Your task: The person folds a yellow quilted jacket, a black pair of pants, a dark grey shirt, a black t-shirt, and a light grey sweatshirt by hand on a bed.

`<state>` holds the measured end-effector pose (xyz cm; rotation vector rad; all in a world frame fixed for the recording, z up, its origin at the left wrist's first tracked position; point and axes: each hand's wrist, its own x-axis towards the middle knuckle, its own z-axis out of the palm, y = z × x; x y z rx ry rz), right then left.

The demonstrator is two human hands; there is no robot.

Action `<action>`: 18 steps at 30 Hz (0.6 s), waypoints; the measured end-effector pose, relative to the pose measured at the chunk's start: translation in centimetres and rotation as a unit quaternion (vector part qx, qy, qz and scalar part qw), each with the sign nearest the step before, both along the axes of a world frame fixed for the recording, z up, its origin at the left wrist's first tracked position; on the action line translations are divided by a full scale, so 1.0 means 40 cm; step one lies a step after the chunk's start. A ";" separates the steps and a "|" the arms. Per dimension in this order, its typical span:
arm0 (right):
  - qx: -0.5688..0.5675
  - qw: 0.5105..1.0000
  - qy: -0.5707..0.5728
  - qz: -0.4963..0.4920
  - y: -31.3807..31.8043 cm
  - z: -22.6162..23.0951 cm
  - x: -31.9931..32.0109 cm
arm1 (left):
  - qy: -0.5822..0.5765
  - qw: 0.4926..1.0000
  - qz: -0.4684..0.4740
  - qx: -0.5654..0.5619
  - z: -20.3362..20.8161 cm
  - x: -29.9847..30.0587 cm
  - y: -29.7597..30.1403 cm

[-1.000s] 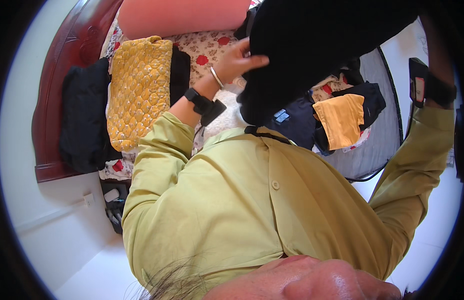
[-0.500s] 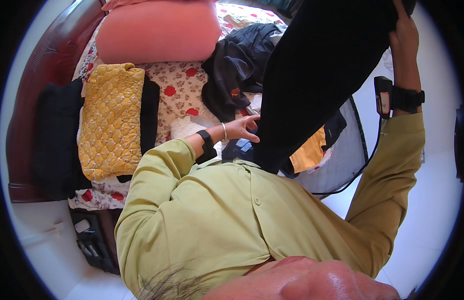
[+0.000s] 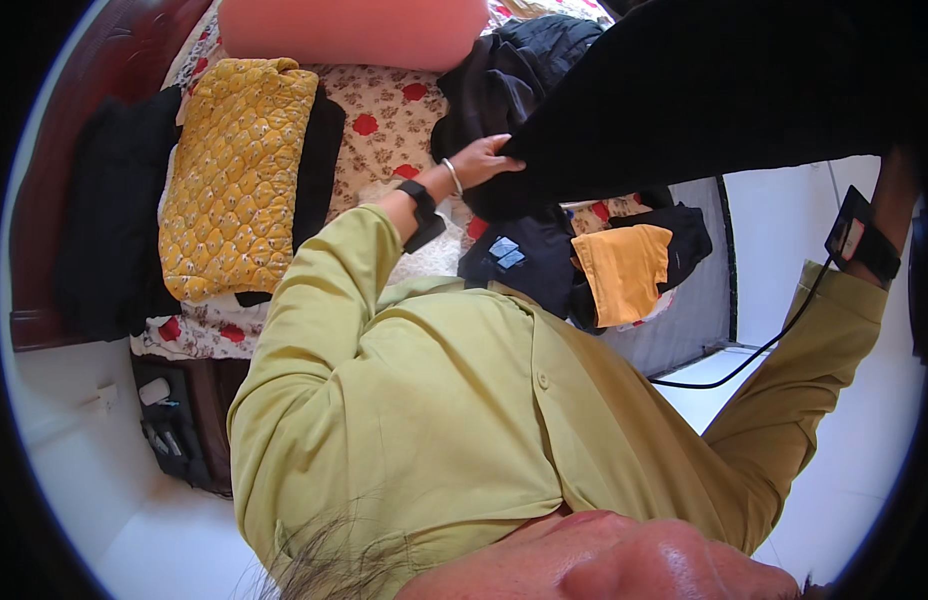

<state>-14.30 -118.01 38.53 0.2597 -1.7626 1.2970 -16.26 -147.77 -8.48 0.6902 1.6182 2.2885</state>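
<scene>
A person in a green shirt [image 3: 434, 400] is beside a bed, which has a flowered sheet [image 3: 379, 100]. A large black cloth [image 3: 684, 110] is raised above the bed; it goes from the middle of the view to the upper right and covers a part of the things behind it.

The left hand [image 3: 484, 163] is at the left end of this cloth. Its fingers and thumb touch the edge and the grip looks narrow, but I cannot tell whether it is closed on the cloth. A pale bracelet [image 3: 453, 178] and a black wristband [image 3: 418, 202] are on this arm. Of the right hand [image 3: 905, 165] only a little shows beside the black cloth, near the dark rim, so I cannot tell the state of its grip. A black cable [image 3: 729, 381] hangs by the right forearm.

Below the black cloth there lie a dark garment [image 3: 534, 285] with light blue patches and, just beside it, an orange cloth [image 3: 624, 275]. Behind the left hand is a dark pile [image 3: 484, 95]. Farther to the left lies a folded yellow quilt [image 3: 239, 180], and beyond it a dark bundle [image 3: 109, 220] near the headboard [image 3: 109, 50]. A pink cushion [image 3: 354, 32] is at the top.
</scene>
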 end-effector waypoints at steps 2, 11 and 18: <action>-0.022 0.999 -0.024 -0.028 0.019 -0.028 -0.029 | 0.048 0.997 -0.001 -0.055 0.054 0.034 -0.101; -0.151 0.918 -0.317 -0.185 0.090 -0.518 -0.347 | -0.169 0.970 -0.053 -0.167 -0.052 0.324 -0.405; -0.160 0.904 -0.335 -0.214 0.067 -1.054 -0.441 | -0.390 0.906 -0.022 -0.163 -0.260 0.487 -0.415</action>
